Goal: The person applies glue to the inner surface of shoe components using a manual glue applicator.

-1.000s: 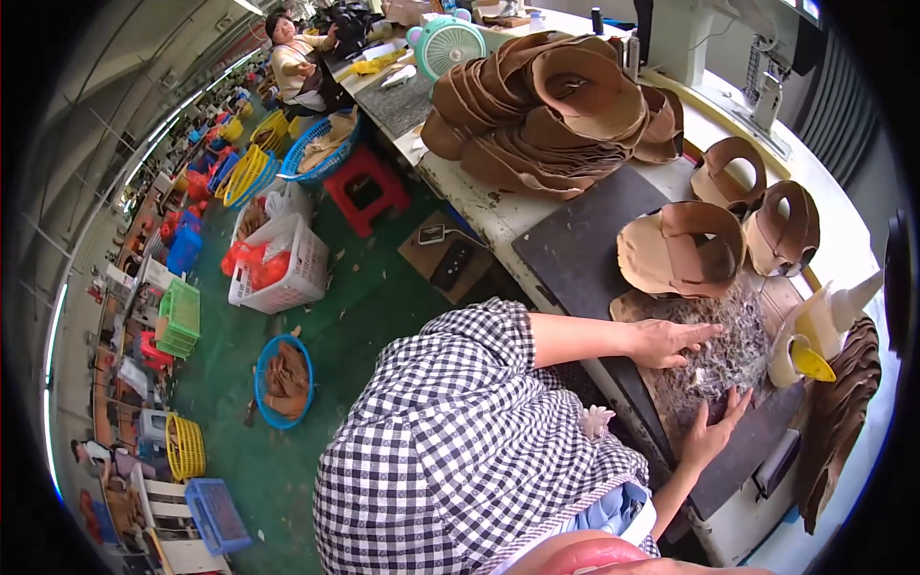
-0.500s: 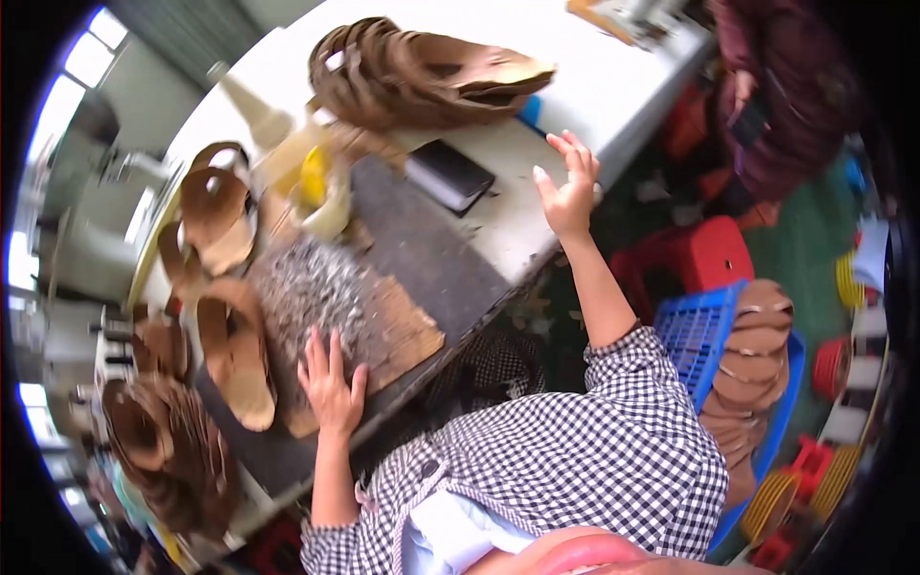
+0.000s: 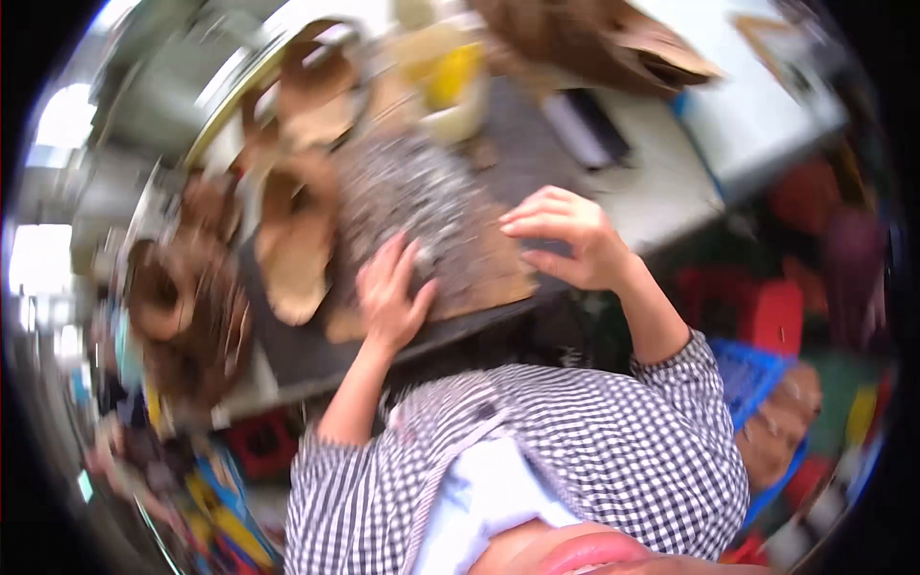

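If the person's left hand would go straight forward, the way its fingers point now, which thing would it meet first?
The left hand would probably meet the rough grey layer on the brown board first. Blur hides whether its fingertips touch or hover.

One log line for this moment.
left hand: open, by grey scraps | right hand: open, near brown board | view: blurred

Bright, white glare at far left, motion blur, fisheye-bent edges
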`<state>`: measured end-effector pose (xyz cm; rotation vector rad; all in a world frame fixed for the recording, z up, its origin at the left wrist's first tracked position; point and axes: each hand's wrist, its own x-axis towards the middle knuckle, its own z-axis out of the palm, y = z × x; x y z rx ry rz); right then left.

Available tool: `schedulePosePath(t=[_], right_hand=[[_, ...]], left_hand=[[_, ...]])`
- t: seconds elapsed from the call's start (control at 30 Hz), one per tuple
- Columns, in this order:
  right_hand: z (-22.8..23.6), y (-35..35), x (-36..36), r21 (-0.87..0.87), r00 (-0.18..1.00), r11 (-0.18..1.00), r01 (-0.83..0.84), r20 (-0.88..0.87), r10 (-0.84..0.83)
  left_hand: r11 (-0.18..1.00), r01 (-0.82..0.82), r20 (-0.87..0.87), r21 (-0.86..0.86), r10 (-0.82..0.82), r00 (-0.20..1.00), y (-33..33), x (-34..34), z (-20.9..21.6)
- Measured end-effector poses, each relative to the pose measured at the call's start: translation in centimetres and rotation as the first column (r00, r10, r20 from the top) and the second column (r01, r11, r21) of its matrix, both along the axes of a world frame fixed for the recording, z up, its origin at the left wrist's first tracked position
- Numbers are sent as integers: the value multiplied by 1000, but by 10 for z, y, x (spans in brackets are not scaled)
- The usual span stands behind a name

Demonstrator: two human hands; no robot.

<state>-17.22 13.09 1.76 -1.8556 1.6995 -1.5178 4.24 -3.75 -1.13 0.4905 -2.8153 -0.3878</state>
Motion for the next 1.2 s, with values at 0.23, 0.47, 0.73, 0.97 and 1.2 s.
schedulePosePath(t=[0.23,0.47,0.73,0.97,1.2], right_hand=[[-5,-26,107,300,977,952,68,-213,-3],[-22,-24,101,289,988,945,150,-14,-153],[5,-103,137,274,955,921,277,28,-295],[-3,-192,129,513,876,851,112,353,-328],[-13,-186,138,376,896,926,38,397,-198]], left_hand=[[-143,188,-94,972,497,863,-21,28,23],[731,22,-160,683,120,980,-40,70,55],[854,-483,-160,194,513,843,-188,76,18],[896,-440,-137,66,445,885,-192,80,31],[977,30,-180,211,8,984,-112,72,31]])
